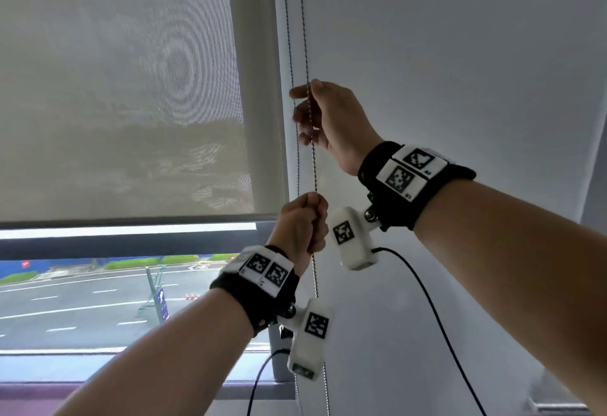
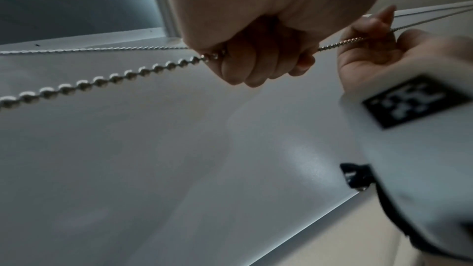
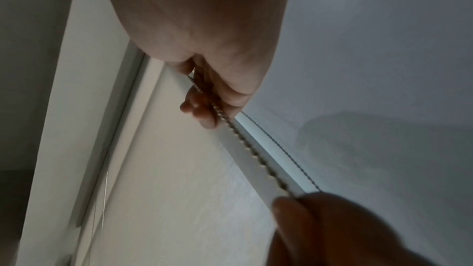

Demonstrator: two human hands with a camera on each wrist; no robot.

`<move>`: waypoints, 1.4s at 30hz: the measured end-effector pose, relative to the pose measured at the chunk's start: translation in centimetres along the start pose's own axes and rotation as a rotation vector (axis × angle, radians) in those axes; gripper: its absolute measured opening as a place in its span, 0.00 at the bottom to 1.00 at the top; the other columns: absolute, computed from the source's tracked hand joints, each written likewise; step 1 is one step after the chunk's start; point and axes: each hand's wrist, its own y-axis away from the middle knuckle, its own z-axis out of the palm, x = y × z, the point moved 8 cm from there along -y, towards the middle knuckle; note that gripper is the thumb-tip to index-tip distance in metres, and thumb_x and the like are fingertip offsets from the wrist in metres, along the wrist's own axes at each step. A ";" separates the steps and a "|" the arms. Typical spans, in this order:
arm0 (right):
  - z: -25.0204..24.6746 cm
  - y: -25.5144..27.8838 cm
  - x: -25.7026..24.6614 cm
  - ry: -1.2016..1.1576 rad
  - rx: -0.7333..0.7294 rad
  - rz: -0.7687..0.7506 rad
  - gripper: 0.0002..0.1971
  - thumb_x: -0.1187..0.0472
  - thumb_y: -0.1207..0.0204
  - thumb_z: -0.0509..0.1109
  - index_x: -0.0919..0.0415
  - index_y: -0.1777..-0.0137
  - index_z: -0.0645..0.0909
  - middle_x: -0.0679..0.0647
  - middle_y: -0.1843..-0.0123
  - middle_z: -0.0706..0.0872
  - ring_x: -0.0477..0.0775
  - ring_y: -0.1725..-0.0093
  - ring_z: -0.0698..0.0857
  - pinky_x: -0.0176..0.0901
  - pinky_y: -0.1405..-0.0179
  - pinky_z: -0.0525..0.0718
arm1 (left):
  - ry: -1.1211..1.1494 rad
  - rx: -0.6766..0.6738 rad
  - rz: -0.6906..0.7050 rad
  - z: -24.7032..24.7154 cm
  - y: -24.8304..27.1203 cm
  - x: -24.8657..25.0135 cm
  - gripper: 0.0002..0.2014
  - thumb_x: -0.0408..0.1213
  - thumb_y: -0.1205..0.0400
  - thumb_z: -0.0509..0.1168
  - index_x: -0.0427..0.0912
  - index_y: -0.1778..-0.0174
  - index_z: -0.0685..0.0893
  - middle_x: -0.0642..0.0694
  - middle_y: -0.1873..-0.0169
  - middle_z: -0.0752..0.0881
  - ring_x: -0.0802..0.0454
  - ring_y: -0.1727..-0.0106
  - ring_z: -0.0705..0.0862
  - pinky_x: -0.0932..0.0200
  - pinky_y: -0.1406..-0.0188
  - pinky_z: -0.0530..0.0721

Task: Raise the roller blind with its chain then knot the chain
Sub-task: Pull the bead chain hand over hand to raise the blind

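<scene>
Beside the pale wall (image 1: 460, 54), the roller blind (image 1: 124, 103) hangs mostly lowered. Left hand (image 1: 302, 222) fists the bead chain (image 1: 313, 166); right hand (image 1: 328, 120) pinches it higher. Raising continues: next probably another downward pull, knotting later.

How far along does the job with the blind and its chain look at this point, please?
Done: the blind is partly raised, its bottom bar clear of a strip of window with the street showing. In hand: the left hand grips one strand of the chain in a fist, and the right hand pinches the same strand higher up. Left: most of the window is covered, and no knot shows.
</scene>
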 end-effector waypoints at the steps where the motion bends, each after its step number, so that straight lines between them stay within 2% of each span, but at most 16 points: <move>1: 0.2 0.2 0.3 -0.004 -0.001 0.021 0.18 0.56 0.12 0.50 0.66 0.48 0.79 0.57 0.68 0.76 0.52 0.74 0.71 0.43 0.75 0.72 | -0.020 0.016 -0.020 -0.3 0.1 -0.8 0.21 0.19 0.28 0.42 0.46 0.76 0.71 0.50 0.82 0.63 0.56 0.84 0.58 0.63 0.79 0.49; 5: 0.9 1.3 1.6 0.024 0.027 0.041 0.18 0.56 0.15 0.51 0.54 0.68 0.68 0.50 0.75 0.65 0.47 0.80 0.61 0.35 0.81 0.59 | -0.091 -0.007 -0.046 -0.2 0.5 -2.6 0.25 0.20 0.27 0.46 0.48 0.82 0.75 0.50 0.81 0.67 0.53 0.79 0.61 0.58 0.76 0.51; 7: 1.1 1.9 1.9 0.026 0.041 0.045 0.18 0.56 0.17 0.51 0.51 0.71 0.63 0.48 0.76 0.62 0.47 0.80 0.57 0.33 0.81 0.57 | -0.110 -0.043 -0.043 -0.1 0.8 -2.7 0.24 0.20 0.25 0.50 0.47 0.81 0.78 0.53 0.83 0.72 0.54 0.81 0.66 0.64 0.80 0.57; 9: 1.1 2.3 2.2 0.014 0.038 0.039 0.18 0.57 0.18 0.51 0.51 0.72 0.60 0.49 0.76 0.60 0.47 0.80 0.55 0.34 0.80 0.55 | -0.078 -0.107 -0.018 -0.1 0.8 -2.2 0.20 0.26 0.19 0.55 0.44 0.73 0.83 0.51 0.80 0.80 0.54 0.80 0.75 0.66 0.81 0.69; 11: 1.0 2.5 2.6 -0.004 0.039 0.042 0.18 0.58 0.18 0.51 0.51 0.72 0.59 0.50 0.76 0.59 0.48 0.80 0.54 0.34 0.79 0.53 | -0.004 -0.184 0.016 -0.3 0.6 -1.2 0.16 0.33 0.15 0.54 0.38 0.60 0.86 0.47 0.72 0.88 0.52 0.71 0.85 0.60 0.67 0.80; 14: 0.6 2.9 3.8 -0.063 0.057 0.031 0.19 0.60 0.17 0.52 0.52 0.72 0.59 0.47 0.78 0.59 0.46 0.80 0.53 0.32 0.81 0.55 | 0.066 -0.122 0.013 -1.3 -0.5 0.4 0.16 0.37 0.14 0.51 0.35 0.53 0.83 0.45 0.66 0.91 0.50 0.62 0.88 0.55 0.54 0.80; 19: -0.2 4.2 6.1 0.022 0.117 -0.008 0.20 0.58 0.16 0.54 0.55 0.72 0.65 0.47 0.79 0.63 0.47 0.80 0.60 0.35 0.80 0.60 | 0.105 -0.144 0.045 -0.9 -0.7 4.2 0.16 0.38 0.15 0.53 0.36 0.59 0.83 0.43 0.69 0.87 0.47 0.63 0.83 0.52 0.53 0.81; 22: 0.2 5.7 7.3 -0.070 0.077 0.042 0.21 0.59 0.13 0.53 0.61 0.69 0.69 0.46 0.82 0.64 0.42 0.85 0.61 0.30 0.85 0.60 | 0.105 -0.175 0.060 -0.1 -0.9 6.1 0.20 0.44 0.14 0.53 0.32 0.51 0.84 0.35 0.56 0.87 0.42 0.54 0.85 0.51 0.49 0.81; 26: 0.3 7.9 10.2 -0.057 0.061 0.147 0.21 0.55 0.12 0.53 0.54 0.70 0.62 0.46 0.80 0.61 0.43 0.84 0.56 0.30 0.84 0.58 | 0.084 -0.182 0.084 1.3 -1.6 8.4 0.28 0.50 0.14 0.45 0.30 0.38 0.80 0.33 0.42 0.86 0.42 0.44 0.84 0.49 0.39 0.77; 28: 0.0 9.3 11.2 0.009 0.067 0.154 0.20 0.57 0.13 0.52 0.57 0.69 0.63 0.47 0.78 0.61 0.44 0.81 0.57 0.35 0.80 0.59 | 0.113 -0.198 0.081 2.1 -1.8 9.0 0.27 0.50 0.14 0.45 0.32 0.43 0.81 0.35 0.48 0.87 0.42 0.48 0.85 0.49 0.40 0.78; 30: -0.3 10.7 11.6 0.043 0.069 0.167 0.19 0.60 0.13 0.51 0.65 0.66 0.67 0.51 0.74 0.62 0.44 0.80 0.57 0.36 0.83 0.58 | 0.142 -0.192 0.059 2.6 -2.0 8.9 0.24 0.49 0.14 0.46 0.37 0.51 0.83 0.41 0.61 0.87 0.47 0.61 0.84 0.54 0.54 0.80; 32: -0.7 11.9 12.1 0.047 0.077 0.202 0.17 0.60 0.12 0.52 0.66 0.60 0.72 0.51 0.70 0.64 0.46 0.80 0.59 0.34 0.84 0.59 | 0.151 -0.157 0.052 2.7 -2.3 8.4 0.20 0.46 0.13 0.48 0.40 0.58 0.81 0.48 0.76 0.79 0.54 0.76 0.73 0.60 0.73 0.69; 34: -0.9 12.2 12.7 0.065 0.065 0.188 0.15 0.59 0.12 0.52 0.64 0.59 0.72 0.52 0.70 0.64 0.54 0.76 0.60 0.34 0.81 0.61 | 0.130 -0.109 0.103 2.6 -2.5 7.9 0.17 0.41 0.14 0.49 0.43 0.66 0.76 0.53 0.84 0.67 0.57 0.83 0.61 0.63 0.81 0.57; 38: -0.2 11.4 13.7 0.042 -0.018 0.143 0.19 0.51 0.19 0.57 0.58 0.71 0.66 0.51 0.73 0.63 0.62 0.69 0.55 0.50 0.71 0.58 | 0.089 -0.025 0.169 1.9 -2.5 7.6 0.18 0.26 0.23 0.46 0.47 0.76 0.70 0.52 0.85 0.62 0.57 0.86 0.55 0.69 0.83 0.51; 40: -0.4 10.7 13.6 0.109 -0.050 0.127 0.16 0.53 0.23 0.55 0.58 0.71 0.70 0.54 0.73 0.68 0.58 0.72 0.63 0.50 0.72 0.64 | 0.073 -0.030 0.177 1.9 -2.5 7.7 0.18 0.24 0.26 0.45 0.46 0.76 0.70 0.52 0.85 0.61 0.56 0.86 0.55 0.69 0.83 0.51; 42: -1.1 9.8 13.2 0.156 -0.050 0.109 0.16 0.56 0.24 0.54 0.65 0.63 0.78 0.64 0.70 0.77 0.62 0.69 0.76 0.51 0.69 0.77 | 0.064 -0.029 0.174 1.7 -2.4 7.5 0.17 0.23 0.28 0.45 0.46 0.76 0.70 0.52 0.85 0.61 0.56 0.85 0.54 0.68 0.82 0.50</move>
